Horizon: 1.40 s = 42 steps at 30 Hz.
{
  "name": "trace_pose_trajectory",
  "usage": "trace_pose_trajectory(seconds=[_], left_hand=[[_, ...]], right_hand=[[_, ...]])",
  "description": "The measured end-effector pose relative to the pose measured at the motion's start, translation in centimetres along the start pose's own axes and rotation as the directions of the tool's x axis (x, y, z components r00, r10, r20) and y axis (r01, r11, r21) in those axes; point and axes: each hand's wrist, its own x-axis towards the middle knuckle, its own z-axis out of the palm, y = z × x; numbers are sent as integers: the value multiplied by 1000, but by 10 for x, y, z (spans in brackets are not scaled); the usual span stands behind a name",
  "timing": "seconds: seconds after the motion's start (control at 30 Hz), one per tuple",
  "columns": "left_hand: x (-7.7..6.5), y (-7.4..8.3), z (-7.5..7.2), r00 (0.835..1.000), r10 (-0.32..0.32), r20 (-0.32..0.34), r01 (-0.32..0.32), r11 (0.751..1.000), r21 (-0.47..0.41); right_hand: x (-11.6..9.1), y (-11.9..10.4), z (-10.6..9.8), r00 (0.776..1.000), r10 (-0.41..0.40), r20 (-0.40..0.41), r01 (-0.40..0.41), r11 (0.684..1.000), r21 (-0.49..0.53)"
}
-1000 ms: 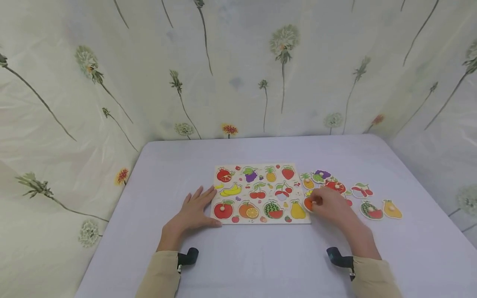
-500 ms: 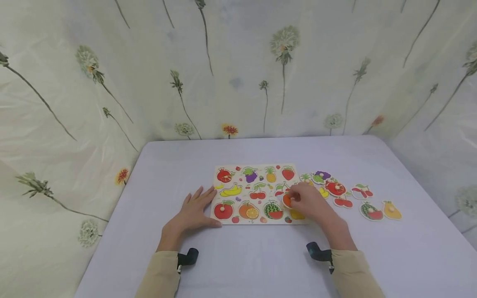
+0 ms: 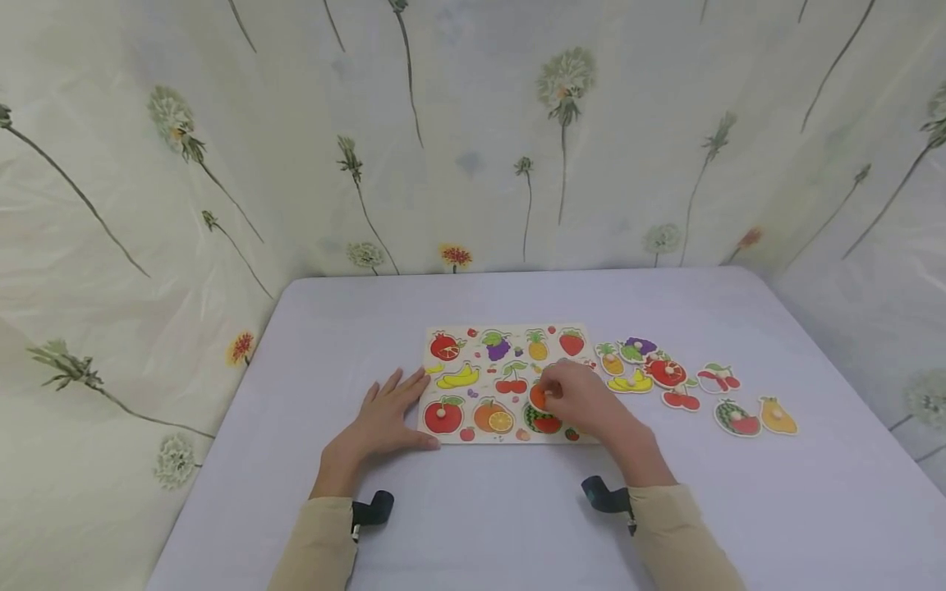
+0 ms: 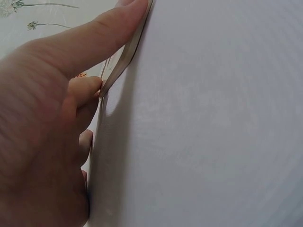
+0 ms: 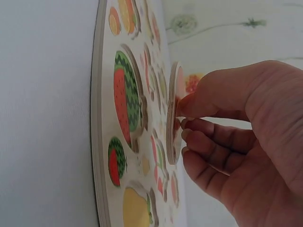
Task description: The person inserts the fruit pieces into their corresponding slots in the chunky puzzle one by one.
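A wooden fruit puzzle board [image 3: 484,437] lies on the table. My left hand [image 3: 380,419] rests at its left edge with fingers spread; in the left wrist view the thumb [image 4: 99,40] lies along the board's edge. Between thumb and fingertips my right hand [image 3: 584,398] pinches an orange puzzle piece [image 3: 538,398], raised over the board near the watermelon recess [image 3: 545,423]. The right wrist view shows this piece [image 5: 171,137] edge-on, apart from the board, its knob mostly hidden by the fingers. An apple piece [image 3: 442,417] with a knob sits in the board's lower left recess.
Right of the board lie several loose knobbed pieces: pineapple [image 3: 610,361], grapes [image 3: 636,349], bananas [image 3: 631,382], pomegranate [image 3: 667,372], cherries [image 3: 681,400], watermelon [image 3: 737,419] and pear [image 3: 779,416]. Some overlap. A flowered curtain [image 3: 473,164] hangs behind the white table [image 3: 502,517].
My right hand has carried the orange piece leftward from the loose pieces, past the pear recess, to near the watermelon recess. The left hand and the board have stayed put.
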Motion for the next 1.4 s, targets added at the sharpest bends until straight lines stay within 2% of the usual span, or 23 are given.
trace_pose_trajectory(seconds=[0.2, 0.47, 0.87, 1.4], left_hand=[[0, 0, 0, 1000, -2, 3, 2, 1000, -3], [-2, 3, -4, 1000, 4, 15, -4, 1000, -26], [-1, 2, -4, 1000, 7, 13, -7, 1000, -13], [-2, 3, -5, 1000, 19, 2, -19, 1000, 3]], right_hand=[[5, -10, 8, 999, -34, 10, 34, 999, -25], [8, -24, 17, 997, -72, 13, 72, 997, -1], [10, -43, 30, 995, -54, 87, 50, 998, 40], [20, -44, 47, 990, -98, 106, 97, 995, 16]])
